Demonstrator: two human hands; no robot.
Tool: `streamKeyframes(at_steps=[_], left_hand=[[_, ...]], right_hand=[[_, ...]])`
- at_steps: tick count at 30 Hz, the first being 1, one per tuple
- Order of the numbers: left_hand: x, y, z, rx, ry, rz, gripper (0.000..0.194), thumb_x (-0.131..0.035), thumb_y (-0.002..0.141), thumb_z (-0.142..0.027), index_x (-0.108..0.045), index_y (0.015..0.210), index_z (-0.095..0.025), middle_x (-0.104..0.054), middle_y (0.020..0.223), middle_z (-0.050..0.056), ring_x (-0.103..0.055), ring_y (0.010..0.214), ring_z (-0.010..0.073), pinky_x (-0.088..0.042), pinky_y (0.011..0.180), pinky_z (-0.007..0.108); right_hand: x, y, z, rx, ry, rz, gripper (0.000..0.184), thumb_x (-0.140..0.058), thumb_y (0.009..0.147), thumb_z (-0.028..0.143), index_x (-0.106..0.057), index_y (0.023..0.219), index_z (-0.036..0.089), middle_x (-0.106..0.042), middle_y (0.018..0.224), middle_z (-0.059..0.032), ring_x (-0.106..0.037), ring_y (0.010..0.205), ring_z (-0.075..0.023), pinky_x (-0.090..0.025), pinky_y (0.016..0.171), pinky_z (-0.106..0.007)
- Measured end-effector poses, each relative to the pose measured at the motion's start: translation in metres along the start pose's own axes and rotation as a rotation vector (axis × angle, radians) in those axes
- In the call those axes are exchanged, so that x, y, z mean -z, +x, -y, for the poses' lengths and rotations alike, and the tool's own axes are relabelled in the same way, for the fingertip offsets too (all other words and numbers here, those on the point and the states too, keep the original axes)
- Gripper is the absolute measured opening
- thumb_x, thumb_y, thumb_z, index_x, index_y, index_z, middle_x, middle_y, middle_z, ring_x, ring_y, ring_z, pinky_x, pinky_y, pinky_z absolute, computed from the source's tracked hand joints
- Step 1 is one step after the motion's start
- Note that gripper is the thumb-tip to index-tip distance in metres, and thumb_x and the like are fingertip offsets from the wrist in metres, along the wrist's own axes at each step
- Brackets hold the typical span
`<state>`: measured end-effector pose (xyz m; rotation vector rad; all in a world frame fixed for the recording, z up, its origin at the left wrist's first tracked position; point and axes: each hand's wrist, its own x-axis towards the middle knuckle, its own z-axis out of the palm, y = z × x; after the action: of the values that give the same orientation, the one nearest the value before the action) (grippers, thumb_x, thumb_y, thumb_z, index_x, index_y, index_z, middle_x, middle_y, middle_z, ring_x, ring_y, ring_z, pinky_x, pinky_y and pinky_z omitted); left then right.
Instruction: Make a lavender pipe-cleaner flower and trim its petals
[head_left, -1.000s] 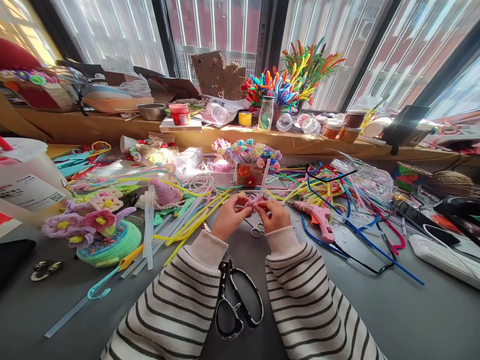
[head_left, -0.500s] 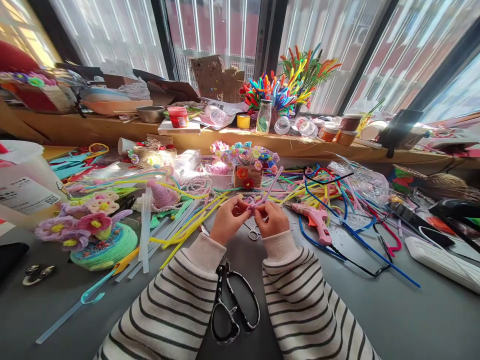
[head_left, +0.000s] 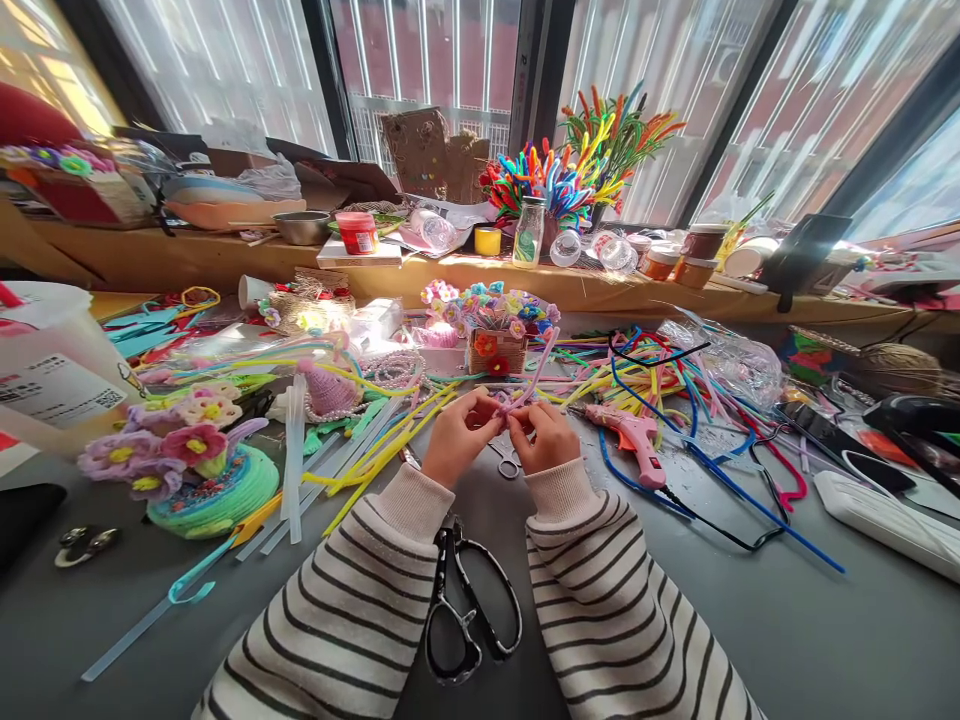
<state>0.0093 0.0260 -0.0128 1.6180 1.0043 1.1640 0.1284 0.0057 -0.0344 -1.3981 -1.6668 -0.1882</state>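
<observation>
Both hands meet at mid-table around a pinkish-purple pipe cleaner (head_left: 541, 362), whose free end sticks up to the right. My left hand (head_left: 460, 438) pinches its curled lower part between thumb and forefinger. Fingertips of my right hand (head_left: 545, 436) close on the same piece from the other side. The curled part is small and mostly covered by fingers. Just below, small scissors (head_left: 509, 466) lie with a ring handle showing between the hands. Larger black-handled scissors (head_left: 472, 610) rest between my forearms.
A pink glue gun (head_left: 634, 445) lies right of my hands, its cord trailing. Loose pipe cleaners (head_left: 660, 370) spread behind it. Clear glue sticks (head_left: 295, 460) and a green base with fuzzy flowers (head_left: 214, 490) are at left. A flower box (head_left: 496, 350) stands behind my hands.
The pipe cleaner's free end has tipped from nearly upright toward the right, then risen slightly again. Both hands keep pinching it in about the same place.
</observation>
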Motion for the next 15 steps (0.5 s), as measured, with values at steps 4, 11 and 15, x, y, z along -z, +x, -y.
streamKeyframes(at_steps=[4,11,15], left_hand=[[-0.002,-0.0008,-0.0013,0.012,-0.03,-0.005,0.013,-0.058,0.059,-0.023,-0.05,0.065,-0.015,-0.055,0.062,-0.001,-0.055,0.061,0.0122,-0.047,0.061,0.027],[-0.0041,-0.0027,-0.0046,-0.004,-0.099,0.001,0.013,-0.056,0.062,-0.023,-0.046,0.064,-0.015,-0.053,0.062,-0.002,-0.055,0.062,0.0109,-0.046,0.061,0.024],[-0.0036,-0.0026,-0.0062,-0.025,-0.164,0.026,0.015,-0.055,0.064,-0.024,-0.047,0.074,-0.016,-0.053,0.062,-0.002,-0.056,0.063,0.0112,-0.047,0.063,0.025]], right_hand=[[-0.0004,-0.0007,0.0015,0.011,-0.029,-0.007,0.018,-0.043,0.074,0.023,-0.055,0.063,0.017,-0.054,0.059,-0.0023,-0.048,0.055,-0.0128,-0.038,0.055,-0.024],[0.0049,0.0003,0.0089,-0.006,-0.01,-0.063,0.017,-0.045,0.072,0.021,-0.056,0.061,0.017,-0.053,0.057,-0.0013,-0.047,0.05,-0.0111,-0.038,0.052,-0.023],[0.0067,0.002,0.0096,-0.057,0.103,-0.072,0.016,-0.046,0.072,0.023,-0.057,0.062,0.017,-0.053,0.056,-0.0004,-0.047,0.047,-0.0093,-0.039,0.047,-0.021]])
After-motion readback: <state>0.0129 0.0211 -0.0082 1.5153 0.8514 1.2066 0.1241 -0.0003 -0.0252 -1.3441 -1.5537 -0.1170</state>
